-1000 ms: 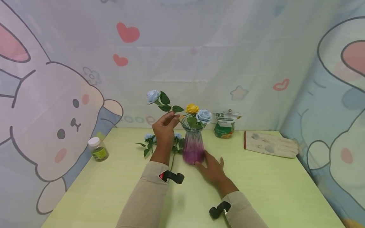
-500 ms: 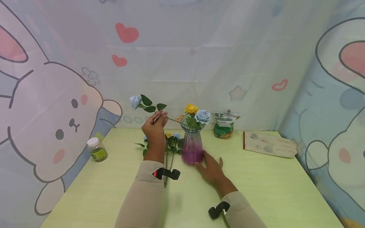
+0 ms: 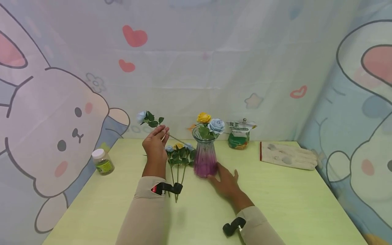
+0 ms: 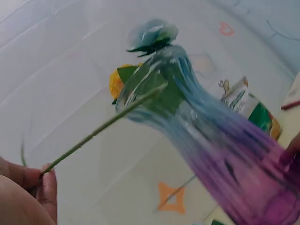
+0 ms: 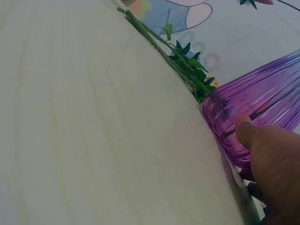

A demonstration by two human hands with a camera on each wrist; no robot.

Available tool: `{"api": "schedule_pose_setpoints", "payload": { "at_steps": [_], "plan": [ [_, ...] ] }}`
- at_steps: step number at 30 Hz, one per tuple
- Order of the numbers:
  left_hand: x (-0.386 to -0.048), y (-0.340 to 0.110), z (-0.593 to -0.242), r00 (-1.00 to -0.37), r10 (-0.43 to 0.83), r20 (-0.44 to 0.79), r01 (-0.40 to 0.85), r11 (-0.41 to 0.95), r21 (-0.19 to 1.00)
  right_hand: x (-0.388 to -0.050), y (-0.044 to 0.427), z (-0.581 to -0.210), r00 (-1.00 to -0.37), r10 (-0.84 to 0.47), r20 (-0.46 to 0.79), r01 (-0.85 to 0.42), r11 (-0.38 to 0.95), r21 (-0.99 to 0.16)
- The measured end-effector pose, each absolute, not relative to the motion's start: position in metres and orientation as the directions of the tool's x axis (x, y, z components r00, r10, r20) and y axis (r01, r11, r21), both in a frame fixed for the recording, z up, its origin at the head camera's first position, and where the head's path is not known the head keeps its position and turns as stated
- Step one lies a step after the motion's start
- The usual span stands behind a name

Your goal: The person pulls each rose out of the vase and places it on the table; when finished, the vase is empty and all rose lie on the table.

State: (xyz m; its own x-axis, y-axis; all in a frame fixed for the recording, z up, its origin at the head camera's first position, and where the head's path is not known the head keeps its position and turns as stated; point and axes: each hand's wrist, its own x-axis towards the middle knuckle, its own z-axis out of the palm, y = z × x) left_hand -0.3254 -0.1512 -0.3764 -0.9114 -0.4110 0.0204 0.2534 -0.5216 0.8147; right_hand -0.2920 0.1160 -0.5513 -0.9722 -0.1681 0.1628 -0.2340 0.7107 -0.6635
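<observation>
My left hand (image 3: 155, 146) pinches the green stem of a light blue rose (image 3: 141, 117), whose bloom points up and left. In the left wrist view, the bare stem (image 4: 101, 129) slants toward the vase mouth; its tip overlaps the glass, and contact cannot be told. The clear-to-purple glass vase (image 3: 205, 163) stands upright with a yellow rose (image 3: 203, 117) and another blue rose (image 3: 216, 126) in it. My right hand (image 3: 226, 183) holds the vase low on its right side; in the right wrist view the thumb (image 5: 244, 131) presses the purple glass.
Several blue and yellow roses (image 3: 177, 158) lie on the table (image 3: 196, 217) left of the vase. A small jar with a white lid (image 3: 103, 162) stands far left. Behind the vase is a green-and-white pouch (image 3: 239, 137); a pale work glove (image 3: 288, 156) lies at right.
My left hand has moved left and slightly down with the blue rose, its stem drawing away from the vase mouth. The right hand stays at the vase base.
</observation>
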Motion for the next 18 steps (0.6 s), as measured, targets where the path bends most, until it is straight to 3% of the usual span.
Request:
{"api": "schedule_pose_setpoints", "payload": {
  "at_steps": [8,18],
  "plan": [
    [-0.318,-0.175,-0.381,-0.969,-0.249,-0.007,0.032,-0.153,0.988,-0.295,0.119,-0.555,-0.973,-0.163,0.163,-0.231,0.721,-0.653],
    [-0.309,-0.213,-0.41,-0.985,-0.153,-0.084,-0.115,0.206,0.972,-0.297,0.119,-0.557,-0.973,-0.167,0.162,-0.233,0.719,-0.655]
  ]
}}
